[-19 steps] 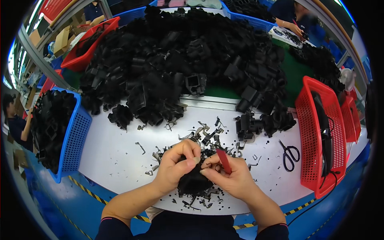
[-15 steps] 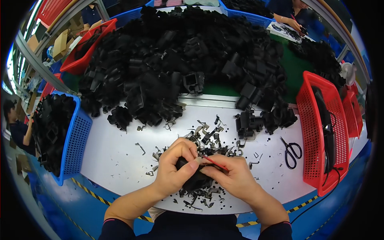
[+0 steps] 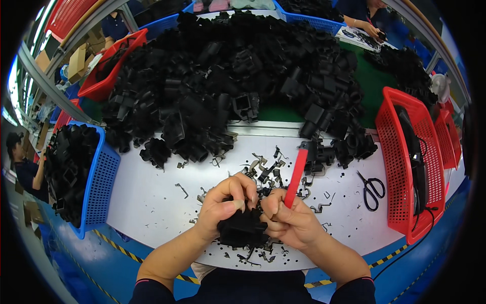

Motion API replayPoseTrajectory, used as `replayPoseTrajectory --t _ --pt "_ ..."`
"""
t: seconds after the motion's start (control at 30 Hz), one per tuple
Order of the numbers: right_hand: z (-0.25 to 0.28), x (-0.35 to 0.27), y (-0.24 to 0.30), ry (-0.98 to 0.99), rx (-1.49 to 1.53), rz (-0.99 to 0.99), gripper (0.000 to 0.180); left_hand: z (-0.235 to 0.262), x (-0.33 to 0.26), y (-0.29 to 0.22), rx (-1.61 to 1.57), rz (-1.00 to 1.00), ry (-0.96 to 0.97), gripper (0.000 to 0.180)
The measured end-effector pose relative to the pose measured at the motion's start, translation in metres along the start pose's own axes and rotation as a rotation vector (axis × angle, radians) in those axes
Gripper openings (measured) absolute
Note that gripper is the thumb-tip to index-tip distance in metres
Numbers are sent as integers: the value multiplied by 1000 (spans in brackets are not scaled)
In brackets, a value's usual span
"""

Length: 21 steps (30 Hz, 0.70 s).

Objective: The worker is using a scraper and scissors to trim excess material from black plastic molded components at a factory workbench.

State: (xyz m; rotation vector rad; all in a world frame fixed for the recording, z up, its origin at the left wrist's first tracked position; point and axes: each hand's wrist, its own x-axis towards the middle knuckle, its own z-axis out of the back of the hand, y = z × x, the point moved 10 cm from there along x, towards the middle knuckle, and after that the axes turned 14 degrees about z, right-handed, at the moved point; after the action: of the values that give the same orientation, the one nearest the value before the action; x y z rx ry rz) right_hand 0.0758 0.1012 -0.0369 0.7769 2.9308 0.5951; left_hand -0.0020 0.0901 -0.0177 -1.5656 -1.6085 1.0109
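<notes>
My left hand (image 3: 223,205) is closed round a dark black moulded plastic part (image 3: 243,234), held low over the near middle of the table. Its thumb and fingers curl over the part's upper side. Opposite it, my right hand (image 3: 289,218) grips a flat red-handled tool (image 3: 297,177) that stands up from the fist, a small greyish end at its top; the exact kind of tool is unclear. The lower fingers of that hand rest against the part's right side. Around and under both hands lie small black trimmed scraps (image 3: 266,169) and tiny round bits.
Beyond the white table (image 3: 147,202) rises a big heap of black moulded parts (image 3: 228,71). A blue basket (image 3: 101,187) full of parts stands left; a red basket (image 3: 400,177) stands right, near black scissors (image 3: 371,191). Co-workers sit at far left and far right.
The red tool has swung from lying low against the part to pointing upward in my right hand. The black part now shows more below my hands.
</notes>
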Motion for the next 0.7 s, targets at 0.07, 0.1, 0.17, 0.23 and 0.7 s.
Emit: replayPoseTrajectory --t 0.07,0.1,0.17,0.23,0.7 --pt "-2 2 21 27 -157 124 13 2 -1 -4 -27 -28 5 20" --pt "-4 2 33 41 -234 188 12 2 -1 -5 -4 -42 -1 20" --pt "-10 0 64 38 -576 337 11 4 -5 -12 75 -95 -21 19" --pt "-21 -5 89 -43 -1204 363 19 5 -8 -19 179 -162 -35 18" --pt "0 1 41 5 -1285 49 12 -30 -24 -43 923 -494 -211 20"
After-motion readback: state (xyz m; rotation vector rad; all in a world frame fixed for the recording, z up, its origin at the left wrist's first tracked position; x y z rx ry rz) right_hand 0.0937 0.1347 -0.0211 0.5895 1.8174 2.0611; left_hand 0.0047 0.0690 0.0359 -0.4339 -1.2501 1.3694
